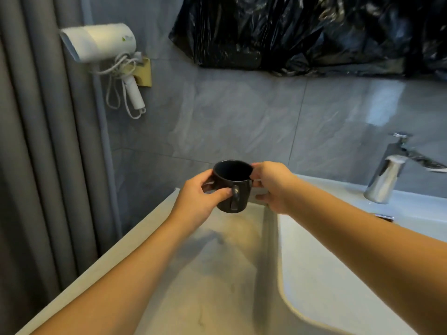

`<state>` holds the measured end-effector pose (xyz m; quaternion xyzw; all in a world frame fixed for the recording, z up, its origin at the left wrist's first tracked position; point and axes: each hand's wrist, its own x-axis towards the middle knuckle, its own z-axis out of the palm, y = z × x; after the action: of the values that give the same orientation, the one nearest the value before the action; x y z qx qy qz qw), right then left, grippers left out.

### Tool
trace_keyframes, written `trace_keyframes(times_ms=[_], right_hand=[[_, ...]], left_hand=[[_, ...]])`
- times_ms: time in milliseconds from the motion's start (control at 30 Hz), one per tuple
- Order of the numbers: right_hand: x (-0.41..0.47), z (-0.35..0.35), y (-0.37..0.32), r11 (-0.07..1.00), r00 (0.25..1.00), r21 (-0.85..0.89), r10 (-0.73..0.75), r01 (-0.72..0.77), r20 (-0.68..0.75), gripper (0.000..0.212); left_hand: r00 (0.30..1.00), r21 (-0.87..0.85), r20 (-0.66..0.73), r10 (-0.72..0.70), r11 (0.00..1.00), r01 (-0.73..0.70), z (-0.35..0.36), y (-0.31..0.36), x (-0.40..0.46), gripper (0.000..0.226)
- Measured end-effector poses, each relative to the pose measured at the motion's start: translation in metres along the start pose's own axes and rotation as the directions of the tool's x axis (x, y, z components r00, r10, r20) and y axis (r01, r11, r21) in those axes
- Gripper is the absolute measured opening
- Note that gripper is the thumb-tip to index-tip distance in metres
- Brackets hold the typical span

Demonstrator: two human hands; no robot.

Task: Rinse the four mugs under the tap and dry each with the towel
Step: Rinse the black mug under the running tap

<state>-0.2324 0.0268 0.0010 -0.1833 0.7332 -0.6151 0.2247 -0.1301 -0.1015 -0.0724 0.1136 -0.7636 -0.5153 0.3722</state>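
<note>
A black mug is held upright above the back of the beige counter, its handle facing me. My left hand grips its left side, thumb by the handle. My right hand holds the right side, with fingers at the rim. The chrome tap stands at the right on the white sink, well away from the mug. No water runs. No towel and no other mugs are in view.
A white hair dryer hangs on the wall at upper left beside a grey curtain. Black plastic sheeting covers the upper wall. Grey tiles back the counter.
</note>
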Motion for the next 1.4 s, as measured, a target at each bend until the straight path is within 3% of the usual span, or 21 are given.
trace_keyframes(times_ms=[167, 267, 400, 567, 700, 867, 1133, 1267, 1400], right_hand=[[-0.090, -0.039, -0.012, 0.945, 0.971, 0.252, -0.231, 0.209, 0.061, 0.027], [-0.145, -0.073, -0.006, 0.920, 0.948, 0.268, -0.312, 0.288, 0.054, 0.031], [-0.207, -0.119, 0.003, 0.903, 0.933, 0.267, -0.359, 0.337, 0.037, 0.034], [-0.260, -0.174, 0.014, 0.876, 0.936, 0.332, -0.341, 0.351, -0.091, 0.033], [-0.268, -0.215, 0.035, 0.847, 0.935, 0.411, -0.248, 0.336, -0.253, 0.026], [-0.233, -0.258, 0.063, 0.828, 0.931, 0.447, -0.221, 0.337, -0.292, 0.019], [-0.186, -0.284, 0.064, 0.867, 0.967, 0.497, 0.091, 0.040, -0.237, 0.028], [-0.179, -0.289, 0.039, 0.849, 0.924, 0.524, 0.255, -0.073, -0.284, 0.025], [-0.173, -0.289, 0.029, 0.812, 0.869, 0.569, 0.369, -0.128, -0.331, 0.026]], left_hand=[[0.996, -0.061, -0.047, 0.074, 0.995, -0.077, 0.000, 0.092, -0.045, 0.048], [0.995, -0.076, 0.002, 0.098, 0.992, -0.098, 0.012, 0.140, -0.077, 0.051], [0.991, -0.121, 0.088, 0.096, 0.989, -0.085, 0.043, 0.186, -0.122, 0.053], [0.970, -0.145, 0.185, 0.158, 0.981, -0.132, 0.100, 0.222, -0.162, 0.057], [0.944, -0.185, 0.269, 0.192, 0.972, -0.145, 0.149, 0.236, -0.167, 0.058], [0.929, -0.135, 0.342, 0.140, 0.986, -0.099, 0.206, 0.214, -0.140, 0.061], [0.927, -0.090, 0.359, -0.107, 0.985, 0.148, 0.257, 0.189, -0.117, 0.068], [0.850, 0.001, 0.438, -0.292, 0.946, 0.325, 0.262, 0.210, -0.093, 0.069], [0.678, 0.191, 0.571, -0.462, 0.879, 0.438, 0.258, 0.216, -0.067, 0.062]])
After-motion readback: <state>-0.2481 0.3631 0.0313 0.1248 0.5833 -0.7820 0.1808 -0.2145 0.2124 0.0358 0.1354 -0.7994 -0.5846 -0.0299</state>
